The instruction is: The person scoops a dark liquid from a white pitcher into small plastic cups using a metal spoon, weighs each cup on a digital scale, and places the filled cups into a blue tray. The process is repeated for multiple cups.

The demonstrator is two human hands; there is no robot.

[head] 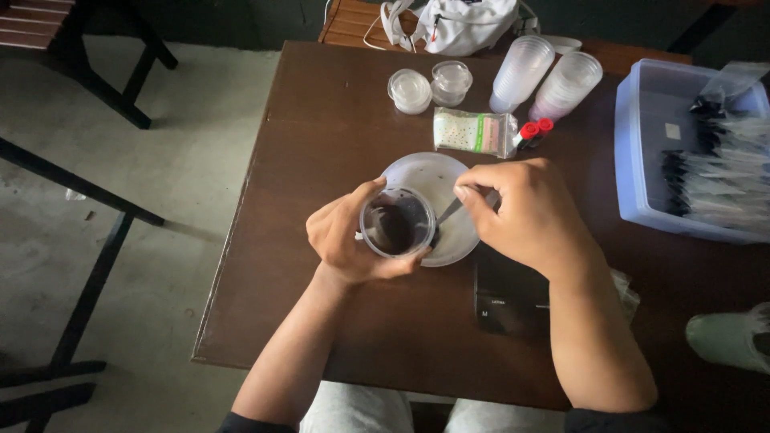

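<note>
My left hand [343, 236] grips a small clear plastic cup [396, 222] with a dark mass inside, held above a white round plate [433, 172] on the brown table [321, 144]. My right hand [525, 210] pinches the handle of a thin metal spoon [449, 211]; its tip reaches down at the cup's right rim. Both hands meet over the plate. What fills the cup is too dark to identify.
Behind the plate lie a green-white packet [473, 131], a red-capped item [533, 131], two small lidded tubs [429, 87] and two stacks of clear cups [545, 80]. A blue-rimmed bin [638, 160] of bagged items stands right. A black scale [505, 301] sits under my right wrist.
</note>
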